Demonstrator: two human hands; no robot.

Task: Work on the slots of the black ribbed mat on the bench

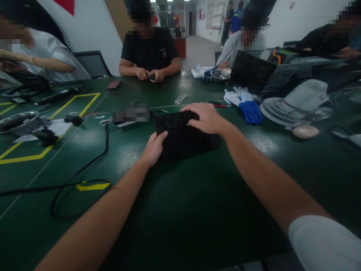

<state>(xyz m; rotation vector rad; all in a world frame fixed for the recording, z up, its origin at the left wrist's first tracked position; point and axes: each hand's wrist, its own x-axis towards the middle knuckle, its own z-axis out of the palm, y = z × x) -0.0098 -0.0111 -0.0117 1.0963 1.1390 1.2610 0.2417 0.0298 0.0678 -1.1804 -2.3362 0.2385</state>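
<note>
Black flat panel (183, 137) under both my hands, mid green worktop (197, 210).
My left hand (153, 148) grips its near-left edge, fingers curled; my right hand (204, 117) lies spread flat on its far-right corner.

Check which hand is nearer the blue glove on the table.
Right. The right hand lies on the far edge of the black panel, just left of the blue glove. The left hand grips the panel's near-left edge, farther off.

We see a blue rubber glove (250, 109) next to a toppled white plastic fan (293, 106) on the green table (197, 210), plus a looping black cable (84, 169) and yellow tape lines (42, 152).
</note>
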